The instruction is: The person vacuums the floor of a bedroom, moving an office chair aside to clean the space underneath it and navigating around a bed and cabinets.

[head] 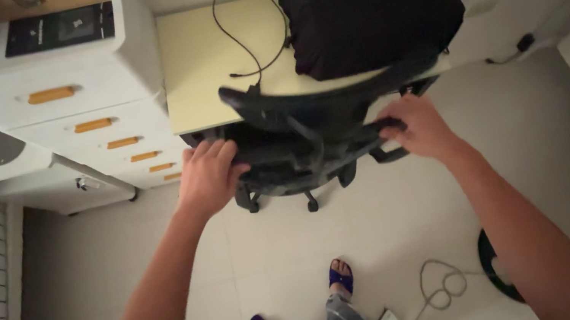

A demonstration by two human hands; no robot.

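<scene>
Both hands clamp the black office chair (313, 144) backrest, left hand (206, 175) at nine o'clock, right hand (420, 128) at three, fingers curled shut.

Setting: home room with a study corner. Evidence: pale yellow flat desk top (200, 66) against the wall; black mesh-backed swivel office chair (312, 140) on castors; white drawer cabinet with orange bar handles (69, 92); loose black cable (240, 28) on the desk; cream tiled floor (166, 280); blue open-toed house slippers (341, 276) on the person's feet.
</scene>
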